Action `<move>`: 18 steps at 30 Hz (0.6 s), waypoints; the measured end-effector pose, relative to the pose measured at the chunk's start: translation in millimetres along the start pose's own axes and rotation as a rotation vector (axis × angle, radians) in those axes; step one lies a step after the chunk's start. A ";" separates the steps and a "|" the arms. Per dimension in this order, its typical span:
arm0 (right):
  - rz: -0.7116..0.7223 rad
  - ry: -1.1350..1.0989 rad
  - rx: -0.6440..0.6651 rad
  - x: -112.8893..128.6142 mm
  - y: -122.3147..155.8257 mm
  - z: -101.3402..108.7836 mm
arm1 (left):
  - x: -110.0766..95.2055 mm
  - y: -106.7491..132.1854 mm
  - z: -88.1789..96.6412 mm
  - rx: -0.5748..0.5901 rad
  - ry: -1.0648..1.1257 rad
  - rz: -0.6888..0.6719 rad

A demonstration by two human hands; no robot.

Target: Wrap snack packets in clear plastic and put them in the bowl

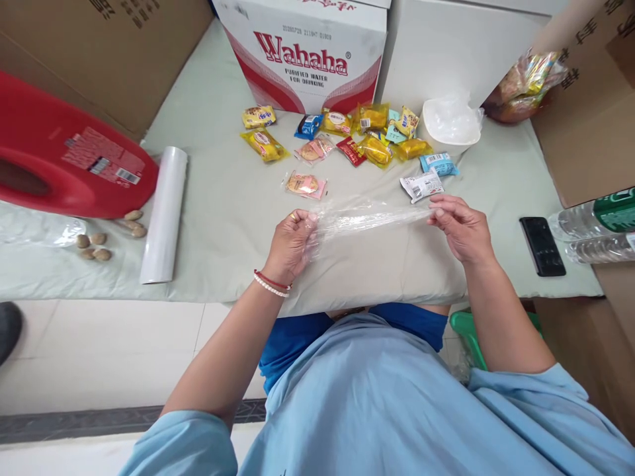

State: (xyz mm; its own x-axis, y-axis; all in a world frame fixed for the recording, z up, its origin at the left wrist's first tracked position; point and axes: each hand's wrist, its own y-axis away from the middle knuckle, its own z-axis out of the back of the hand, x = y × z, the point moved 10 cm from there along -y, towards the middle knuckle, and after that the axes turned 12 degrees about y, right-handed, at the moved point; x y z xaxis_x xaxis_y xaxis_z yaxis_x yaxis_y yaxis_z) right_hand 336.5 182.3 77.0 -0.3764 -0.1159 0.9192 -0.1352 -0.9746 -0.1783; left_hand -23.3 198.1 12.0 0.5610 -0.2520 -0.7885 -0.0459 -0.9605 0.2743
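Observation:
A clear plastic bag (372, 220) is stretched sideways between my two hands, above the near part of the cloth-covered table. My left hand (292, 244) pinches its left end, where the film bunches up. At the other end, the fingertips of my right hand (461, 228) are closed on the narrow edge. Just beyond the film lies a wrapped round cracker (305, 185) in a pink and clear packet. A white packet (421, 186) sits close behind my right fingers, with a light blue packet (439, 164) beside it.
Several small wrapped snacks (376, 151) lie before a Wahaha carton (317, 59). A white bowl (451, 125) with plastic film stands behind. On the left are a plastic roll (165, 215), a red jug (74, 149) and nuts (99, 238). A phone (542, 246) and bottles (595, 221) lie right.

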 end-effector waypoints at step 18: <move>0.170 0.401 0.152 54.7 7.7 -73.4 | -28.8 28.5 -31.7 0.012 -0.436 -0.448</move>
State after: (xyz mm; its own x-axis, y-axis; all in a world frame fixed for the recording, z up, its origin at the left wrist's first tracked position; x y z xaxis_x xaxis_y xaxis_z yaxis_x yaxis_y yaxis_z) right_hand 247.6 182.6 100.1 -0.7108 -0.2224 0.6673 0.0835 -0.9687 -0.2339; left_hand -14.6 181.7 59.9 0.1394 0.1533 -0.9783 0.1051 -0.9847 -0.1393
